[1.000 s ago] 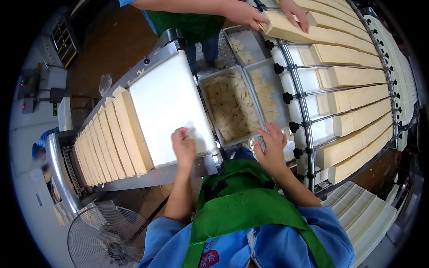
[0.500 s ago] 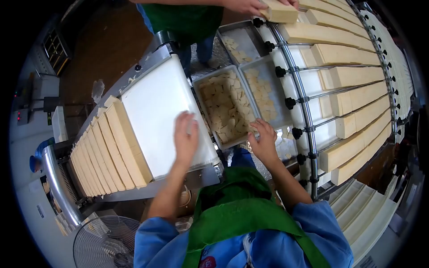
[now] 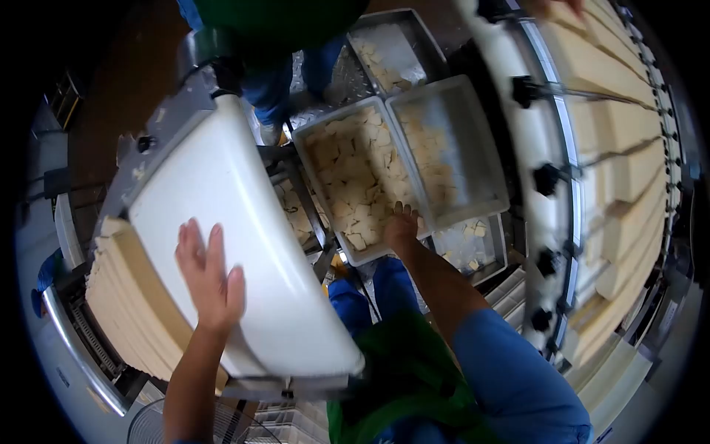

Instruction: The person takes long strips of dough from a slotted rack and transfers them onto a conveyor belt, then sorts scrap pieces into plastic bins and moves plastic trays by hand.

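Note:
My left hand is open, fingers spread, over the white belt, close to a row of cream-coloured stacked slabs on its left. I cannot tell whether the palm touches the belt. My right hand reaches down to the near end of a grey bin heaped with flat, broken cream-coloured pieces. Its fingers point away from me and look apart, with nothing visible in them. Contact with the pieces is unclear.
Right of that bin stands another grey bin with fewer pieces, and a third bin lies beyond. On the right, a rack with black knobs carries long cream blocks. A co-worker's green apron shows at the far side.
The view has dipped closer to the bins. My left hand has shifted left over the belt towards the slabs; my right hand has reached down to the heaped bin. The co-worker's hands have mostly left view.

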Tool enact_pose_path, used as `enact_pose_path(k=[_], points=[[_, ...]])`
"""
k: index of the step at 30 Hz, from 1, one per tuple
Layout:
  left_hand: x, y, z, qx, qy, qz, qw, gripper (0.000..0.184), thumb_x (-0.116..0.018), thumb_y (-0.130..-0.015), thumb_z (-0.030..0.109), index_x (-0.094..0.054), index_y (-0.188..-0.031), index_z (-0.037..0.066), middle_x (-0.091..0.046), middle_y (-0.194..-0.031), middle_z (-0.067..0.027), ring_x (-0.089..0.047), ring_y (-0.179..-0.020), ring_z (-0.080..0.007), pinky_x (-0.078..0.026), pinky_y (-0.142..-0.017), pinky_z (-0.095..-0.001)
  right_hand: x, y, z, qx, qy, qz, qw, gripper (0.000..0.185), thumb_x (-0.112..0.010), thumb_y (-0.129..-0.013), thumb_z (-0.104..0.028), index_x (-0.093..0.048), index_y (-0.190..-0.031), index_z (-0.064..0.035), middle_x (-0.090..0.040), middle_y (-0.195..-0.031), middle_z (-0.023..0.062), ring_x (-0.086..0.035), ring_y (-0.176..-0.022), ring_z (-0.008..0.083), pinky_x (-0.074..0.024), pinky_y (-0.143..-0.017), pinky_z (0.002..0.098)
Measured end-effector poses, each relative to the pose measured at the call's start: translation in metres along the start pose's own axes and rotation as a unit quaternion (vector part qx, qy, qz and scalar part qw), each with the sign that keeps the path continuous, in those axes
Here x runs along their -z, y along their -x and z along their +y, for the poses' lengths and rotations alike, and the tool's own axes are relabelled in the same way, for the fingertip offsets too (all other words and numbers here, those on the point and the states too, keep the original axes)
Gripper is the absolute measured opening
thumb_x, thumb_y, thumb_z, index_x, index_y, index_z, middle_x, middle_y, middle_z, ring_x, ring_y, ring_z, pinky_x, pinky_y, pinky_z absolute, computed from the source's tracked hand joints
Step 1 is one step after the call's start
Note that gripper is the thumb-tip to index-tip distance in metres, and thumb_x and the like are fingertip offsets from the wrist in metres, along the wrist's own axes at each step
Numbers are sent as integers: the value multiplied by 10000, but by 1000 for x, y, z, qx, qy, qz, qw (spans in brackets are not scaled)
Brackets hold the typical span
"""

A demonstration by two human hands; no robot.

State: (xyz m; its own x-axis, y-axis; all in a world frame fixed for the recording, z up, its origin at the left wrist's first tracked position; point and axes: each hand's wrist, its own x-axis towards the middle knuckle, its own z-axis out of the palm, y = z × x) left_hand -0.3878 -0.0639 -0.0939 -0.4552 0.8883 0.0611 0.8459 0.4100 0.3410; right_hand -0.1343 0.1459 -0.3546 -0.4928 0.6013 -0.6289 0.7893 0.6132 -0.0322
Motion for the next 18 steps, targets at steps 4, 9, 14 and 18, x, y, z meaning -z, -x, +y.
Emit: enact_pose_path(k=[4,9,14,18], points=[[-2,-1,-7,-21,-33,-12,999,588,-360,-942,336,-345,-1423,-1,-185,-1500,-277,-166,-1400,-431,-122,-1128,-523,-92,-74,-3,75,53,103,990,334,-540,-836,-184,-638,-1118,-33,-482,-1268,160,-423,-1188,318,-288,-1014,463],[-2,0,-6,-5,-26,-18,1000,635,-330,-969,441,-324,-1433,7,-168,-1494,-298,-154,-1404,-438,-126,-1129,-527,-129,-52,-35,73,-27,13,997,256,-543,-788,-219,-623,-981,-71,-574,-1057,165,-552,-981,337,-398,-864,482],[-4,-2,-3,-8,-19,-2,1000,567,-351,-974,369,-356,-1423,23,-144,-1518,-253,-147,-1415,-409,-139,-1134,-509,-122,26,-41,18,-62,-120,991,359,-529,-824,-321,-635,-1059,-71,-609,-1115,164,-580,-1046,337,-434,-908,469],[-7,3,-2,-2,-26,32,999,542,-363,-948,356,-402,-1404,65,-263,-1495,-218,-228,-1369,-435,-183,-1102,-537,-93,74,-24,-42,-121,-259,957,397,-521,-859,-325,-630,-1139,-66,-603,-1199,176,-581,-1115,324,-439,-933,464]])
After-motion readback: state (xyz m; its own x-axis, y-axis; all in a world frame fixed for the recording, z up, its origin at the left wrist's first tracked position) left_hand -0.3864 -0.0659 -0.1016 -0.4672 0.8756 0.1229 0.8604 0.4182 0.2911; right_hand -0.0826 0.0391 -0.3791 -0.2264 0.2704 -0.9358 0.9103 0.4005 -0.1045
